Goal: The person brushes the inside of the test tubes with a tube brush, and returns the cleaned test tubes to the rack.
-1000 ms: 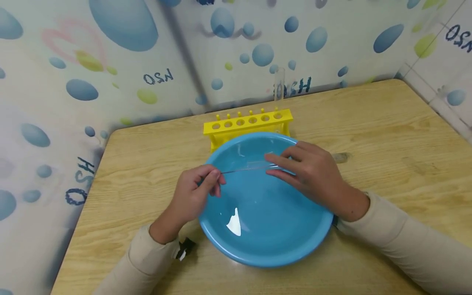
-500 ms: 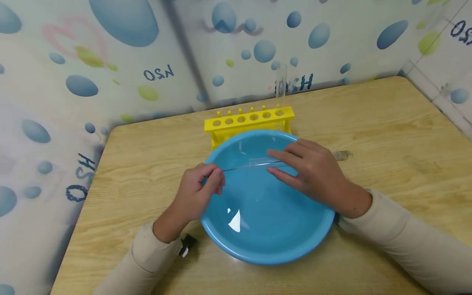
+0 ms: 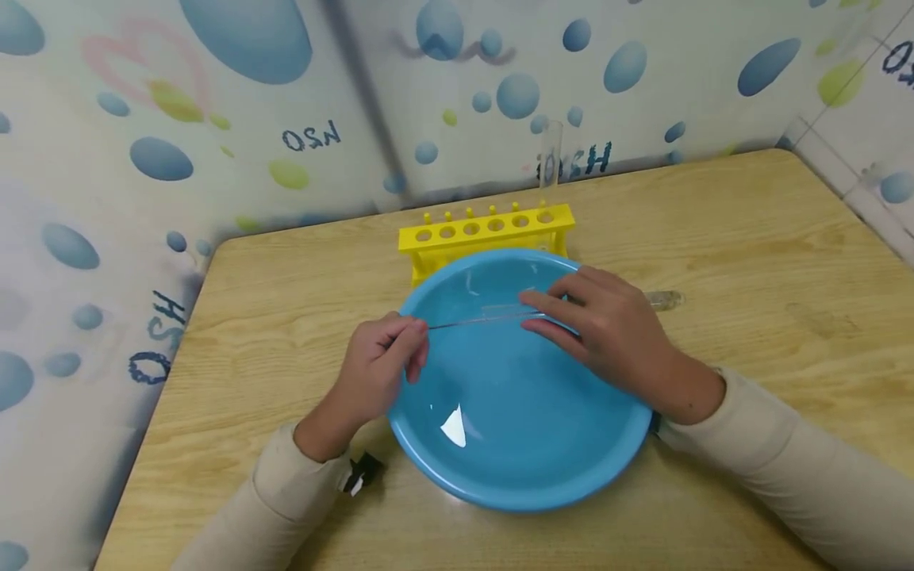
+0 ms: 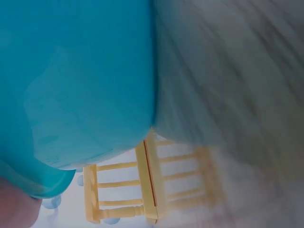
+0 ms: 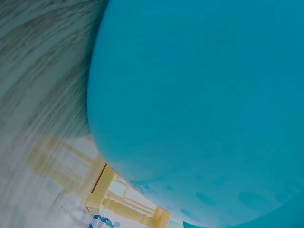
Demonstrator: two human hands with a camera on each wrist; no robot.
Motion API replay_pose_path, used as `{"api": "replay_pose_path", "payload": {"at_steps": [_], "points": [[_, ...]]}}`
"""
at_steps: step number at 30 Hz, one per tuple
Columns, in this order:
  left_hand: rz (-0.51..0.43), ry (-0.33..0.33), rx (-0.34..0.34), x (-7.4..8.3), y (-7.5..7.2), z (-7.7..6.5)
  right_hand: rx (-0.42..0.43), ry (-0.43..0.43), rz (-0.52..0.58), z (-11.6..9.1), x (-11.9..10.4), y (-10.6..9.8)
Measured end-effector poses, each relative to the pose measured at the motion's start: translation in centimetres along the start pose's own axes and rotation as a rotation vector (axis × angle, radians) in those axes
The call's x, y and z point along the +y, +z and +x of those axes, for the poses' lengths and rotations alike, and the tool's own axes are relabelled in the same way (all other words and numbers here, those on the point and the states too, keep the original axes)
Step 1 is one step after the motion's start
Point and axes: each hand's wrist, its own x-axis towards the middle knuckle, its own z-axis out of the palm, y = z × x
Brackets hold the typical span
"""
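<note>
Over a round blue basin (image 3: 514, 496), my right hand (image 3: 550, 313) holds a clear test tube (image 3: 508, 310) lying nearly level, fingers curled round its right part. My left hand (image 3: 417, 333) pinches the end of a thin wire rod (image 3: 464, 322) that runs into the tube's mouth. Both hands hover above the basin's far half. In the left wrist view the basin (image 4: 76, 71) fills the left side, blurred. Most of the right wrist view is taken up by the basin (image 5: 204, 95). Neither wrist view shows fingers or the tube.
A yellow test-tube rack (image 3: 485, 234) stands just behind the basin, with one clear tube (image 3: 551, 155) upright at its right end. Another tube (image 3: 664, 299) lies on the wooden table (image 3: 750, 262) right of the basin. Patterned walls close the back and left.
Both hands keep their hold. The left hand has edged slightly away from me along the wire's line; the view has shifted a little.
</note>
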Motion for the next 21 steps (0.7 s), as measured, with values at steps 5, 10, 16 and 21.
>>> {"api": "replay_pose_path", "payload": {"at_steps": [5,10,16,21], "points": [[-0.125,-0.130,-0.013,0.40,-0.52,0.17,0.017,-0.010,-0.009,-0.21,-0.03,-0.09],[-0.254,-0.192,0.044,0.70,-0.70,0.33,0.042,-0.003,-0.011,-0.06,-0.05,-0.16],[-0.391,-0.195,0.146,0.62,-0.36,0.41,0.052,0.031,-0.005,-0.11,-0.17,-0.16],[-0.147,-0.018,0.196,0.07,-0.36,0.31,0.043,0.035,0.014,-0.09,-0.05,-0.17]]}}
